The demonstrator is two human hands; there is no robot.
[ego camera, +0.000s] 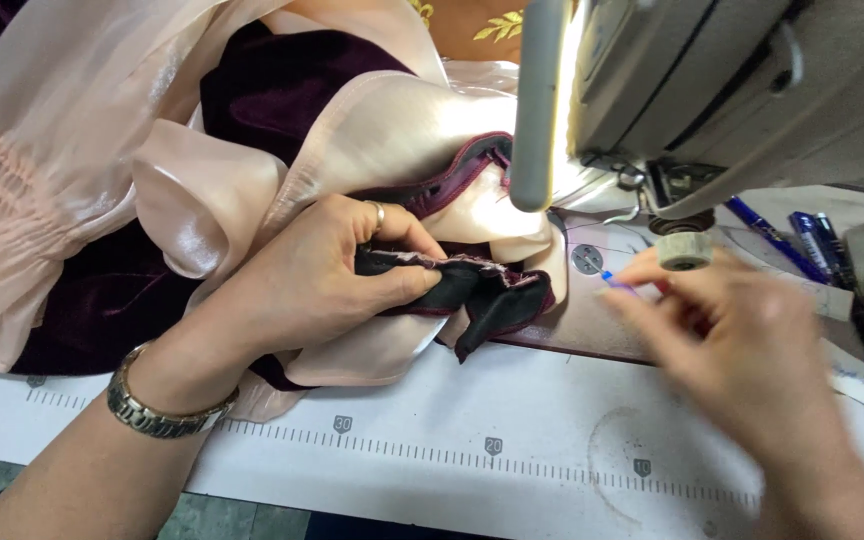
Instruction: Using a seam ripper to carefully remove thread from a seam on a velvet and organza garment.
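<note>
Fabric edge [472, 285], dark and folded, sits pinched in the left hand [327, 275] just left of the sewing machine [712, 90]. Right hand [732, 350], blurred, seems to nip a small blue-tipped object [607, 277]; loosening either grip risks the slippery satin [202, 200] sliding.

I've got open white ruled tabletop [512, 420] between my hands; bunched pale pink satin fabric [202, 190] and the grey sewing machine head [712, 90] wall off the back.
</note>
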